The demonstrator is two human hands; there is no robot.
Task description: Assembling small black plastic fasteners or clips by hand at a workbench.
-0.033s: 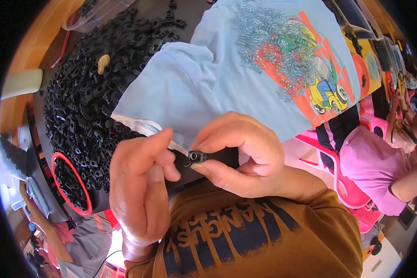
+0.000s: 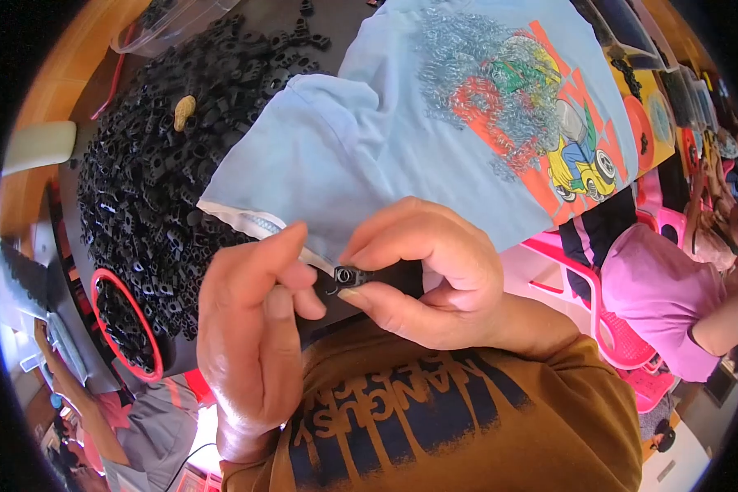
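Blue shirt [image 2: 295, 156], one: lay spread across the far centre and right. Heap of black plastic pieces [image 2: 139, 189], one: covered the left. Pile of small springs [image 2: 447, 78], one: sat on the shirt, far right. Right hand [image 2: 466, 266]: pinched a single black piece [image 2: 346, 276] at near centre between thumb and forefinger. Left hand [image 2: 250, 324]: apart from the right, bent-fingered, just left of that piece; whether it gripped anything could not be told.

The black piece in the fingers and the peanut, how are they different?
The black piece is dark and looks boxy, while the peanut is tan, long and rounded. The right hand pinches the black piece between fingertips, but the peanut lies untouched on the black pile. Both are small.
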